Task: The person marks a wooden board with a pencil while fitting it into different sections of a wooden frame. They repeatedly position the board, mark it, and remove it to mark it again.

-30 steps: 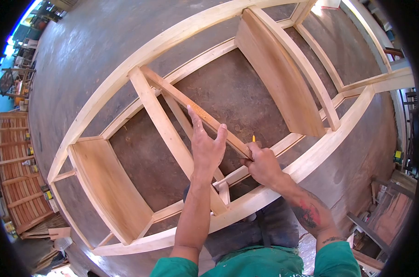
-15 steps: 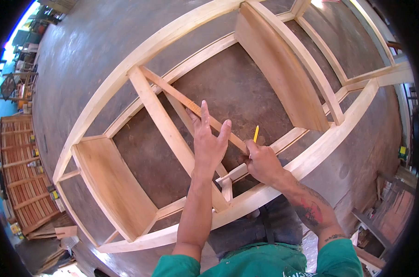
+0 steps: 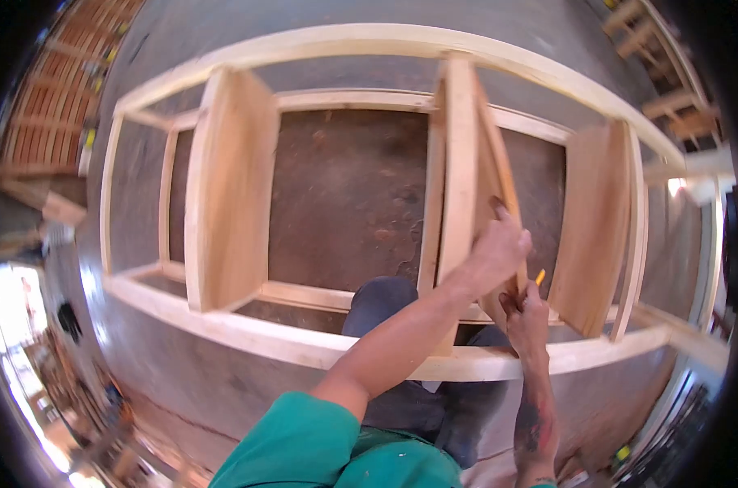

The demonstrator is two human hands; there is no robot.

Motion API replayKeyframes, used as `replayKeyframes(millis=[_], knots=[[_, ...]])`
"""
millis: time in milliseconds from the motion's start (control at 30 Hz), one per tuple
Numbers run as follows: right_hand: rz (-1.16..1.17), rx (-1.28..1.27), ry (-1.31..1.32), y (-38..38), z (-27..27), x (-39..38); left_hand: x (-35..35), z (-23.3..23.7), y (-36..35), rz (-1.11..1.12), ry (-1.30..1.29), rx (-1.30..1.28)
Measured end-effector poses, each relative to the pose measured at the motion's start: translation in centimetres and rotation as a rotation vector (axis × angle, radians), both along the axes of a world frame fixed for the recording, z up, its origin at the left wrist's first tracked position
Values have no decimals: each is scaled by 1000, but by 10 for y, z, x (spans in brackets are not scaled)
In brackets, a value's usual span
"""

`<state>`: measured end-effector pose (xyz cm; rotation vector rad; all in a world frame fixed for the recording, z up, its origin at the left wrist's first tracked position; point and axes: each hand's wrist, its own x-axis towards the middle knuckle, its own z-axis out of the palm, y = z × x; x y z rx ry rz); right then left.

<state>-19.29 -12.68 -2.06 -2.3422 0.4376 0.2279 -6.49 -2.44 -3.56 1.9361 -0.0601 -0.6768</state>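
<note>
A thin wooden board stands on edge inside a pale wooden frame, just right of a crossbar. My left hand is closed over the board's upper edge, partway along its near half. Lower down, my right hand grips the near end of the board. A yellow pencil sticks up out of that same hand. Part of the board's near end is hidden behind my fingers.
Upright wooden panels span the frame on either side. Its long near rail crosses in front of my legs. A slatted wooden piece lies at the far left, and other timber stands at the upper right.
My view has turned, so the frame now runs across it. My left hand, spread open over the board before, has closed on its edge. The board now sits close beside the crossbar.
</note>
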Motion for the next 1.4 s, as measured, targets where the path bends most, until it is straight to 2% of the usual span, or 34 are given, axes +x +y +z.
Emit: replayKeyframes(millis=[33, 100, 133, 167, 233, 267, 333, 600, 667, 733, 767, 833, 1000, 1067, 1133, 1167, 1233, 1300, 1367, 1400], knots=[[-20, -12, 12, -1, -1, 0, 1, 2, 0, 58, 4, -10], [31, -60, 32, -5, -1, 2, 4, 4, -2, -38, -8, 52], [21, -96, 49, -5, -2, 1, 4, 2, -4, 1, -6, 41], [-5, -14, -15, -4, -3, 2, 2, 0, -5, 6, -51, 50], [9, -60, 9, 3, 6, 7, 2, -5, -7, -82, -242, 116], [-9, -95, 33, 5, 9, 9, 4, -9, -9, -67, -241, 110], [-3, -124, 7, 8, 8, 9, 4, -5, -9, 77, -63, -36], [-45, -47, -15, 5, 3, 7, 10, -4, -13, 69, -32, -2], [-29, -171, 65, 1, 4, 6, 7, -13, -16, 39, -6, 21], [-51, -129, 62, -1, 2, 4, 1, -30, -28, -237, -457, 350], [-60, -84, 51, -2, 0, 4, 2, -23, -27, -247, -466, 340], [-66, -84, 39, -1, 1, 4, 6, -7, -12, 46, -45, -5], [-50, -126, -40, -1, -2, 2, 6, -3, -8, 18, -77, 31], [-42, -41, -15, -4, -4, 3, 8, -6, -9, -12, -114, 54], [-55, -16, -47, -2, -4, 3, 6, -10, -9, 48, -109, 10], [-53, -27, -49, -2, -4, 2, 3, -13, -9, 77, -192, 19], [-78, -36, -52, 0, -1, 3, 5, -7, -6, 54, -163, 49], [-49, -103, 26, 2, 5, 4, 3, -2, -7, 98, -152, 66], [-52, -60, 7, 3, 7, 5, 7, -35, -9, -463, -781, 489], [-41, -9, -45, 1, 5, 5, 7, -19, 0, -479, -819, 478]])
